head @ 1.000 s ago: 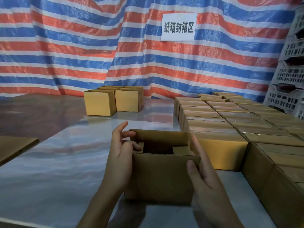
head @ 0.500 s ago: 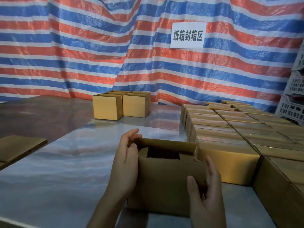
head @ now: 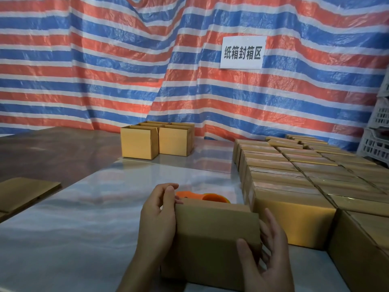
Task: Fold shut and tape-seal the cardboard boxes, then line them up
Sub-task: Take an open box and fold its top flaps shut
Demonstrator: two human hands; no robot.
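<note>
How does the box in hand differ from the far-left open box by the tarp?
The held brown cardboard box is gripped by the left hand and right hand; the far yellow-brown box stands untouched. The far box's flaps stand open; the held box's top is hidden. Both are plain cardboard.

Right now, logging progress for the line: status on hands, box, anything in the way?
Left hand grips cardboard box at top left edge; right hand holds its right side. Top face hidden. Orange tape dispenser just behind; sealed boxes close on right.
</note>
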